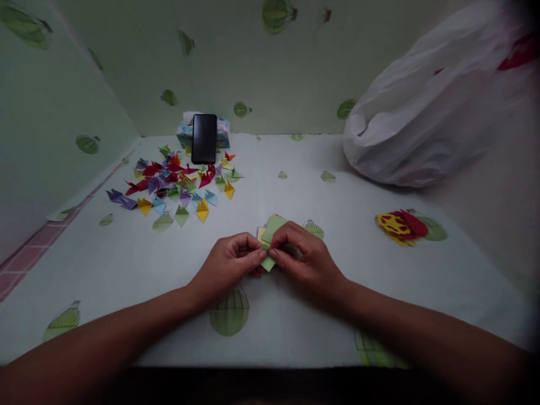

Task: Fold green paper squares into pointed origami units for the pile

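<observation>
Between my two hands, above the front middle of the table, is a small piece of light green folding paper, partly folded. My left hand pinches its left side between thumb and fingers. On the other side my right hand pinches the same paper, thumb and index finger close to the left thumb. Just behind lies a small stack of coloured paper squares, green on top, with yellow and purple edges showing. My fingers hide part of the stack and of the folded paper.
Many folded paper cranes in several colours lie at the back left. A black phone leans on a tissue box behind them. A large white plastic bag fills the back right. Red and yellow cut-out pieces lie at right.
</observation>
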Demonstrator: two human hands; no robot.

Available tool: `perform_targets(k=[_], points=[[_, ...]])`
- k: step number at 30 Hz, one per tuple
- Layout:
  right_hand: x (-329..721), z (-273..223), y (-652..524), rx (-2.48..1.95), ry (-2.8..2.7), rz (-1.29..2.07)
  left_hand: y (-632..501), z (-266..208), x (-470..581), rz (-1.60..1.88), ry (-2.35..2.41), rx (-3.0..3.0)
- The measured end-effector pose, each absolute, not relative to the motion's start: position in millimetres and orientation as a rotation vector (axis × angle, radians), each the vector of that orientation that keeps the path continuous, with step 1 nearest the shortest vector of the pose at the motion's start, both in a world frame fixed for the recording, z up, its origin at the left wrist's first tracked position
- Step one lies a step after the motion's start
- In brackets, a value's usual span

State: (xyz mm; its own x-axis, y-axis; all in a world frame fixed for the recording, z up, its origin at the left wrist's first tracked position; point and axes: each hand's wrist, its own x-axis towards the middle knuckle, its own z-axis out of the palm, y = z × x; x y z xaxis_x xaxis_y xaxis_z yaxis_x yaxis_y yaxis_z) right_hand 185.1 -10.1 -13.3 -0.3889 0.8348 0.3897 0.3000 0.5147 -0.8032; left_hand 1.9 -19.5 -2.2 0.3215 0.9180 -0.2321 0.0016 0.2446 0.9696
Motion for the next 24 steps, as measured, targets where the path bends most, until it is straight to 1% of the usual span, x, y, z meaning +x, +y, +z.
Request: perform_targets(k=[12,20,24], points=[[180.3,-15.6,-16.2,-0.825,-2.04,0.491,-22.0,-0.2,3.2,0.822,1.066,1.141],[185.4,-10.5,-14.2,-0.715,-2.158,0.267,-21.2,-6.0,-0.7,0.848,0.965,1.007],[187.8,-8.5,-11.5,-0.695,-2.18,0.238,-19.6,-7.2,-1.0,0.872,0.902,0.943]])
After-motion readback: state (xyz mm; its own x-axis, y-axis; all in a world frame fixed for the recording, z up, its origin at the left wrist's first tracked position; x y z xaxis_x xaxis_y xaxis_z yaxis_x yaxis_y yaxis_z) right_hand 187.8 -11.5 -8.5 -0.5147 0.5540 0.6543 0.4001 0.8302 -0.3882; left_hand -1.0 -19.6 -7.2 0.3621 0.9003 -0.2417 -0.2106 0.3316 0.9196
